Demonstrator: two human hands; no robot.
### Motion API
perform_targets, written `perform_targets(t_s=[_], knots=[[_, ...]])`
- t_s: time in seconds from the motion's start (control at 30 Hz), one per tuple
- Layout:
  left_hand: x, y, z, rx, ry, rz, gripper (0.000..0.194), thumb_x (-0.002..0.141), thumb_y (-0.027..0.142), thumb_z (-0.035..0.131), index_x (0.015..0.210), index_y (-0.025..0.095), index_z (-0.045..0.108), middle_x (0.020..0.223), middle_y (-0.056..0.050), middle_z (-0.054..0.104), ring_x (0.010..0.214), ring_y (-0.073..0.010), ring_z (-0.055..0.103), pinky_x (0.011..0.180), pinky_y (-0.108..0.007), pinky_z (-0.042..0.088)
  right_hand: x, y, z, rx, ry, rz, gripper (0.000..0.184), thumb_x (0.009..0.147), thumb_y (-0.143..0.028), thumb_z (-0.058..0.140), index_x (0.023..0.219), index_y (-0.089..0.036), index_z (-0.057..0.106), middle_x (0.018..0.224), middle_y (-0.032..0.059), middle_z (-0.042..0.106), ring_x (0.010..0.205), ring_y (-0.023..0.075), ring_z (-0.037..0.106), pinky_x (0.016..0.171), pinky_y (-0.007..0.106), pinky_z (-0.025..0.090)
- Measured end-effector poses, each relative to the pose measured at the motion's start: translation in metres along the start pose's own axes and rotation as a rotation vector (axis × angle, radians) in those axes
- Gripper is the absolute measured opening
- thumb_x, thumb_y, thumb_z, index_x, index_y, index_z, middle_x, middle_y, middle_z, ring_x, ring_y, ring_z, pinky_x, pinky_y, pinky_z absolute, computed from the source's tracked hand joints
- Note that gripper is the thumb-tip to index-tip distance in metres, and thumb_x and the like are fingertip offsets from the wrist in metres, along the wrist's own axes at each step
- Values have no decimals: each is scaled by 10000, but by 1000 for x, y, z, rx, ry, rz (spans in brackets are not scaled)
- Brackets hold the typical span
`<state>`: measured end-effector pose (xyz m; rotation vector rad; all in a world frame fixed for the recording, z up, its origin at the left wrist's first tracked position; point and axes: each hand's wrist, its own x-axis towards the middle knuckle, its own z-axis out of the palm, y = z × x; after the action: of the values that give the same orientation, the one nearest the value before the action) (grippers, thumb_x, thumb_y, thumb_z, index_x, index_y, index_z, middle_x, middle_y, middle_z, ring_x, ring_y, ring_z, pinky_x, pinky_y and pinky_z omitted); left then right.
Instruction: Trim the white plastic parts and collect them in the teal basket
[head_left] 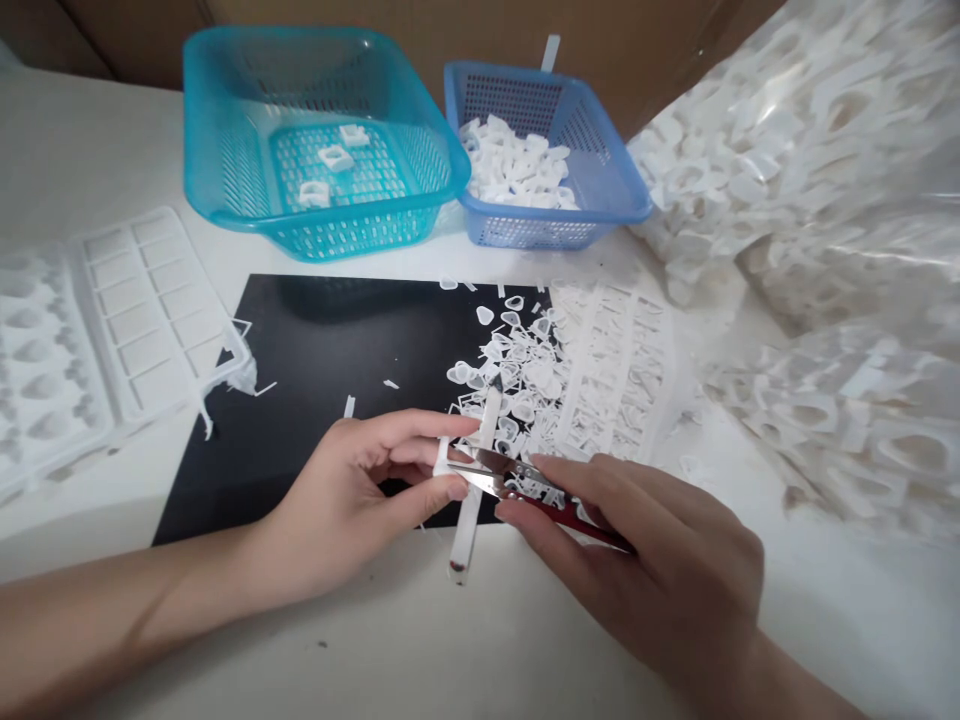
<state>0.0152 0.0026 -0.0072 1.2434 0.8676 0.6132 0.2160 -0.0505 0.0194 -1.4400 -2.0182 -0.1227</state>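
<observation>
Between the fingertips of my left hand (352, 480) is a small white plastic part (442, 458), partly hidden by the fingers. My right hand (645, 560) is closed around thread snips (547, 490) with red on the handle. Their blades point left and reach to the white part. Under the blades, a white stick-like tool (472, 520) with a dark tip lies across the near edge of a black mat (322, 350). A pile of white plastic scraps (525, 370) covers the mat's right side.
At the back stand a teal basket (322, 215) with several white parts and a blue basket (551, 225) holding a heap of them. White plastic trays (161, 290) lie on the left, another tray (622, 370) on the right. Large clear bags of white parts (840, 150) fill the right side.
</observation>
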Motion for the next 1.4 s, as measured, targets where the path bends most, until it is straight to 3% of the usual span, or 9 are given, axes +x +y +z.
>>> perform_targets(t_s=[0.6, 1.1, 1.4], knots=[[0, -3, 0, 0, 16, -6, 317, 843, 187, 701, 1153, 236, 663, 918, -10, 794, 834, -151, 734, 790, -228, 587, 2, 5, -14, -11, -63, 19, 146, 885, -328, 644, 806, -207, 623, 552, -52, 649, 444, 109, 596, 445, 248, 427], [0, 0, 0, 25, 16, 19, 292, 847, 177, 687, 1138, 196, 670, 911, -36, 796, 817, -171, 740, 772, -254, 602, 1, 3, -7, 20, -54, 23, 164, 883, -331, 654, 809, -186, 630, 535, -43, 634, 433, 99, 577, 449, 236, 425], [-3, -1, -1, -4, 18, 11, 299, 852, 172, 687, 1140, 253, 671, 897, 9, 794, 822, -136, 730, 776, -210, 586, 2, 0, -6, 8, -47, 18, 185, 896, -356, 638, 812, -194, 616, 539, -53, 644, 441, 97, 592, 447, 242, 423]])
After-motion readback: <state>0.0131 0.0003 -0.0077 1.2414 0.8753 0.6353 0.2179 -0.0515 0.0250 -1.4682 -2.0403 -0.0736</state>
